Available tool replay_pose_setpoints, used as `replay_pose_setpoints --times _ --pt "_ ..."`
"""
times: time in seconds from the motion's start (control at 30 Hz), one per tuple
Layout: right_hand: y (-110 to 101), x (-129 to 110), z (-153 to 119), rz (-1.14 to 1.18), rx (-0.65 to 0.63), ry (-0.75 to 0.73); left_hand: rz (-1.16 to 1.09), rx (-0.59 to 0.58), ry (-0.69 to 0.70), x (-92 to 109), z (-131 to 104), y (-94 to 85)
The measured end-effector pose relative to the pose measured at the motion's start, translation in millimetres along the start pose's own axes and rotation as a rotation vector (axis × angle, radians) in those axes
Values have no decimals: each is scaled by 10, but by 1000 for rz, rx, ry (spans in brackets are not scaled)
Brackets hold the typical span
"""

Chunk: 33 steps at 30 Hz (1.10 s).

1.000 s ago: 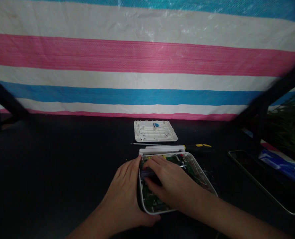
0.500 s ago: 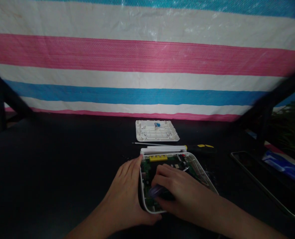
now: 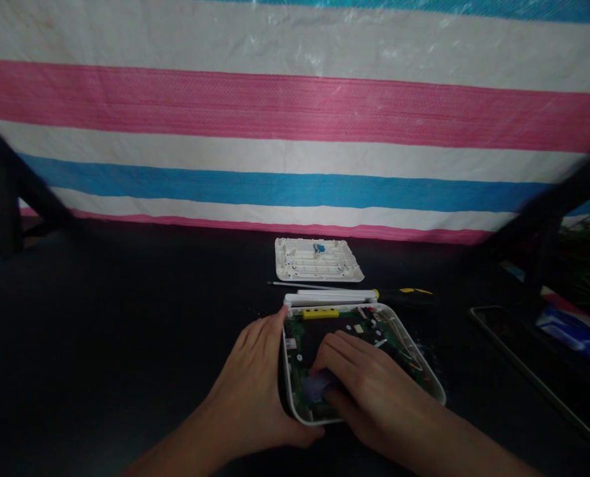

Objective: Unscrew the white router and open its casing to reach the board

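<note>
A white router [image 3: 290,391], its casing open, lies on the dark table and shows a green circuit board [image 3: 299,401] with a yellow port strip [image 3: 321,313]. My left hand [image 3: 252,387] grips its left side, fingers along the edge and thumb at the near corner. Over the board, the closed fingers of my right hand [image 3: 369,381] hold a small tool with a purple end [image 3: 315,385]. That end is smeared by motion, so its kind is unclear. My right hand hides part of the board and the router's near right side.
Behind the router lies a screwdriver [image 3: 407,296] with a black and yellow handle. Beyond it rests a white cover [image 3: 319,260] with a small blue piece on it. At right are a phone [image 3: 533,371] and a blue packet [image 3: 576,338]. A striped sheet [image 3: 295,109] hangs behind.
The whole view has shifted slightly. My right hand and the purple-ended tool have moved a little over the board, uncovering more of its left part. My left hand keeps its hold.
</note>
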State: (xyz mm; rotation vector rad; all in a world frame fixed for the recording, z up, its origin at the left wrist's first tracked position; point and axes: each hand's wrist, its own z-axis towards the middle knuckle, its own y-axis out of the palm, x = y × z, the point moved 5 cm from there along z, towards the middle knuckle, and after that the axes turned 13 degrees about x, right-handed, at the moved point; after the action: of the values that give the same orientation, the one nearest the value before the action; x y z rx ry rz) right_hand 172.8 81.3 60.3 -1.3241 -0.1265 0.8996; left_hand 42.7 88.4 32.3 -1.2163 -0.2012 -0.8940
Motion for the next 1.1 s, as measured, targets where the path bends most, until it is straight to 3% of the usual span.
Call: replay_pose_setpoints --times 0.13,0.47,0.63,1.1 --pt "25 -11 26 -63 -7 -56 -1 16 7 3 6 4" --pt "40 -34 117 -74 -166 -6 -2 34 -8 -27 -9 16" --pt "23 -55 140 -119 -201 -111 15 30 7 -9 7 2" --pt "-43 -25 -16 -116 43 -157 20 21 -22 -23 8 24"
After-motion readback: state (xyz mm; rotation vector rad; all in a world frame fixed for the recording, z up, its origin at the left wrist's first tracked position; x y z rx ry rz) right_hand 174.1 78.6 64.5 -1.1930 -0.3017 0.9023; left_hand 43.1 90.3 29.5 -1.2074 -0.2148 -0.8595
